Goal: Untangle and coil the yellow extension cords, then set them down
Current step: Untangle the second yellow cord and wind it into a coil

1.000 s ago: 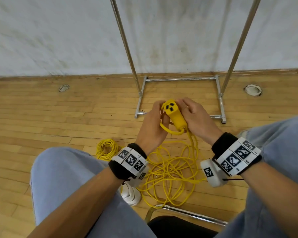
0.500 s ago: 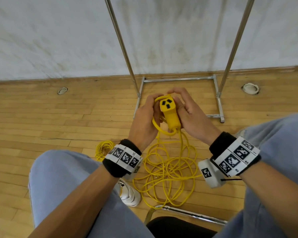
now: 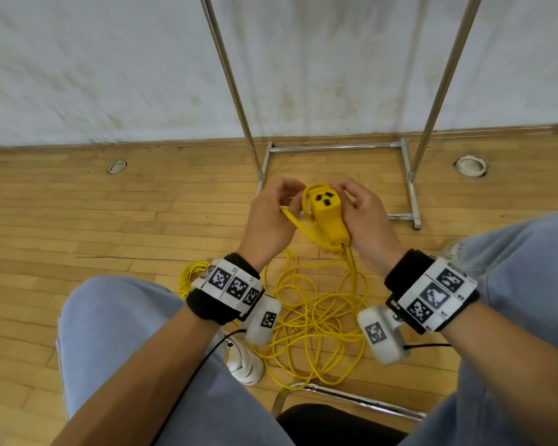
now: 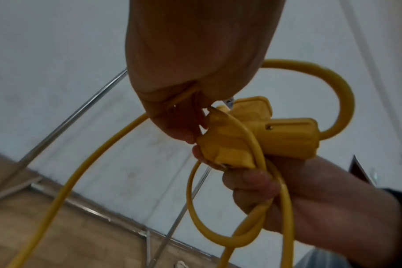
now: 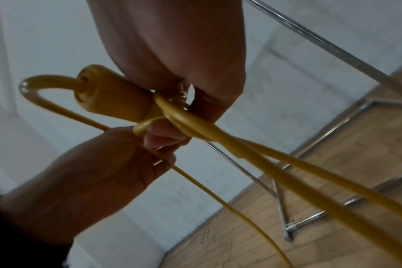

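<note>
In the head view I hold the yellow socket end (image 3: 327, 210) of an extension cord above the floor, outlets facing up. My right hand (image 3: 347, 197) grips its body, and a cord loop is knotted round its base. My left hand (image 3: 287, 202) pinches a thin strand (image 3: 292, 218) running to that knot. The left wrist view shows the left hand (image 4: 184, 101) pinching the strand beside the socket end (image 4: 271, 134). The right wrist view shows the right hand (image 5: 172, 112) curled round the socket end (image 5: 112, 98). A tangled yellow cord (image 3: 316, 320) lies on the floor below. A coiled yellow cord (image 3: 189, 278) lies by my left knee.
A metal rack base (image 3: 335, 148) with two uprights stands on the wooden floor just beyond my hands, against a white wall. My knees flank the tangle. A white shoe (image 3: 244, 365) and a chair frame bar (image 3: 351, 397) are underneath. Round floor fittings (image 3: 469, 165) sit near the wall.
A cord loop has come up over the top of the socket end. My left hand has drawn slightly left with a strand pinched. The right hand keeps its grip.
</note>
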